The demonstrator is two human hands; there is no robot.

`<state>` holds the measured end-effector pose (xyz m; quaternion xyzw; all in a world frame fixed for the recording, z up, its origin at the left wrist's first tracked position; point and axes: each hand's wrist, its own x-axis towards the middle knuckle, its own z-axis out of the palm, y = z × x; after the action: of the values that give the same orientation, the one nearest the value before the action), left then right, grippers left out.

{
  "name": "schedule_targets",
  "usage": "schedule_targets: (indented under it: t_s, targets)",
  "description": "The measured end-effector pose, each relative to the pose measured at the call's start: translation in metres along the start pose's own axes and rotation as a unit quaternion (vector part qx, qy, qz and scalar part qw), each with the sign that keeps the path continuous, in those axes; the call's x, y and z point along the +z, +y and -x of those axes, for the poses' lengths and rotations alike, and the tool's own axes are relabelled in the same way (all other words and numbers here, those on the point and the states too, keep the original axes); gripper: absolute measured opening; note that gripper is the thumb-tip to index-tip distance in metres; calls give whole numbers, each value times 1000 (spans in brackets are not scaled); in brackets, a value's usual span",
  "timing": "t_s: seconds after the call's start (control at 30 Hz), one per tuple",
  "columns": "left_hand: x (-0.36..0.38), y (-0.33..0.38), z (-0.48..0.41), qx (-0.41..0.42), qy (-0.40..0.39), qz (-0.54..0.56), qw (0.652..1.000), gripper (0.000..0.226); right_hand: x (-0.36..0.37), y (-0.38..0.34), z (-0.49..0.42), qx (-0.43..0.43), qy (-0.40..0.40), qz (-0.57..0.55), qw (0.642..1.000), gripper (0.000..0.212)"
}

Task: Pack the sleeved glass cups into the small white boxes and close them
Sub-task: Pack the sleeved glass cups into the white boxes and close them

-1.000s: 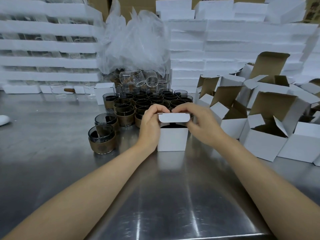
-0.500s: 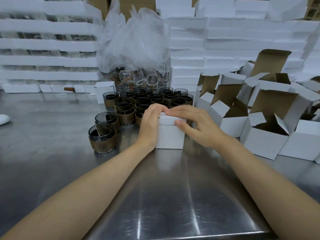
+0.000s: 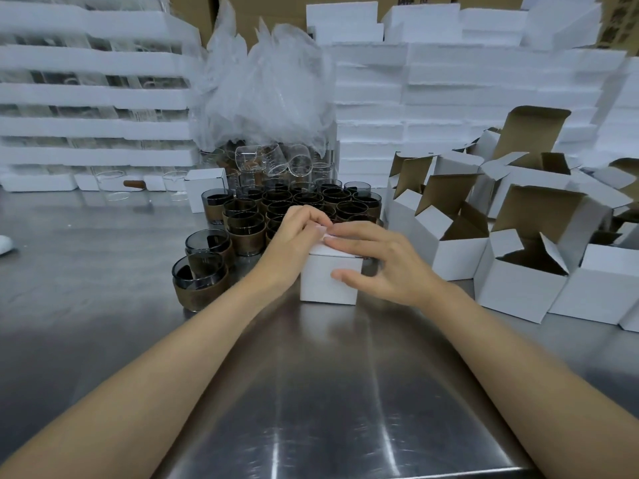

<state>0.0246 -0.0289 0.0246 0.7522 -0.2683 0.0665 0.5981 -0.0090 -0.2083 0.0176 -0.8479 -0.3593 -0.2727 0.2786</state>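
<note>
A small white box [image 3: 325, 285] stands in the middle of the steel table [image 3: 328, 392] with its lid down. My left hand [image 3: 294, 236] holds its left side, fingers curled over the top's far edge. My right hand [image 3: 377, 261] lies across the lid with fairly straight fingers pressing down and the thumb against the front face. The box's contents are hidden. Several dark glass cups in brown sleeves [image 3: 294, 202] are clustered just behind and left of the box, the nearest cup [image 3: 198, 281] standing apart at the left.
Several open white boxes [image 3: 518, 288] with raised flaps crowd the right side. A closed white box [image 3: 204, 184] sits behind the cups, beside a clear plastic bag [image 3: 269, 88] of bare glasses. White foam trays [image 3: 93, 95] are stacked along the back.
The lid flap, held up between both hands a second ago, has been folded down and tucked in. My right hand has flattened onto the top.
</note>
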Motion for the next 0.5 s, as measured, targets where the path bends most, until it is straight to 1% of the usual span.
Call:
schedule_targets:
  t_s: [0.07, 0.1, 0.13, 0.2, 0.23, 0.27, 0.3, 0.37, 0.43, 0.5]
  targets:
    - [-4, 12, -3, 7, 37, 70, 997, 18, -1, -6, -2, -22, 56, -1, 998, 40]
    - [-8, 17, -4, 14, 42, 100, 994, 24, -3, -9, -3, -29, 90, -2, 996, 38]
    - [-12, 22, -5, 23, 40, 110, 993, 36, -5, -12, -5, -29, 123, -6, 992, 36]
    - [-21, 27, -8, 37, 7, 76, 996, 71, -9, -16, -7, -18, 179, -18, 984, 34]
    - [-25, 28, -8, 45, -29, 50, 997, 83, -10, -17, -7, -16, 196, -21, 980, 33]
    - [-28, 28, -6, 49, -65, 27, 996, 88, -9, -19, -7, -20, 207, -19, 978, 33]
    - [-31, 26, -5, 50, -89, 12, 995, 89, -8, -20, -7, -29, 210, -14, 977, 34]
    - [-37, 25, -5, 54, -95, -9, 994, 89, -5, -21, -8, -42, 206, -13, 977, 37]
    - [-44, 29, -6, 68, -63, -7, 996, 87, -2, -22, -9, -29, 206, -23, 978, 44]
    - [-54, 35, -7, 88, 4, 32, 996, 78, -2, -22, -9, 11, 210, -71, 975, 50]
